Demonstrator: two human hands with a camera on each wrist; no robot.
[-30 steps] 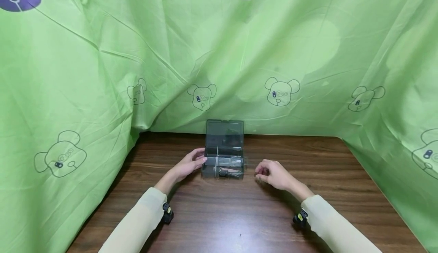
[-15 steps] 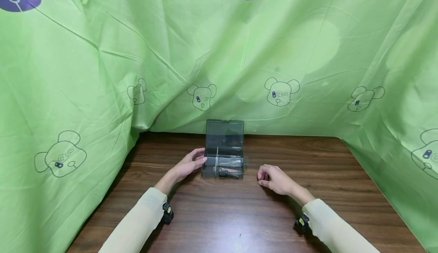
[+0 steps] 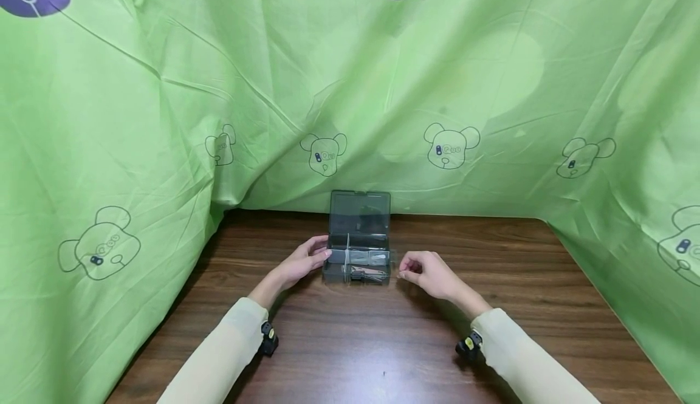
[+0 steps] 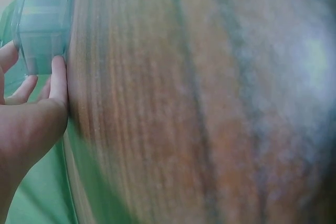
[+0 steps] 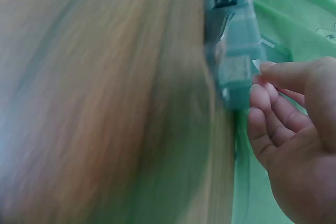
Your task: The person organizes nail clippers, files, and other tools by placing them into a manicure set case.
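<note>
An open dark see-through plastic box [image 3: 358, 258] stands on the table with its lid [image 3: 360, 212] upright behind it. Dividers split it into compartments, and small items [image 3: 367, 274] lie in the front one. My left hand [image 3: 298, 264] steadies the box from its left side, thumb at the front; in the left wrist view its fingertips [image 4: 59, 64] rest against the wall. Just right of the box is my right hand [image 3: 429, 275], fingers curled toward the thumb. In the right wrist view a small whitish sliver [image 5: 256, 65] shows at the thumb tip, beside the box wall.
The box stands near the back of a dark wood table [image 3: 350, 343]. A green curtain [image 3: 383, 88] printed with bear heads hangs behind and on both sides. Each forearm wears a small black camera on its sleeve.
My right hand first drew back and down to the right, then came forward and left, up beside the box. My left hand and the box have stayed in place.
</note>
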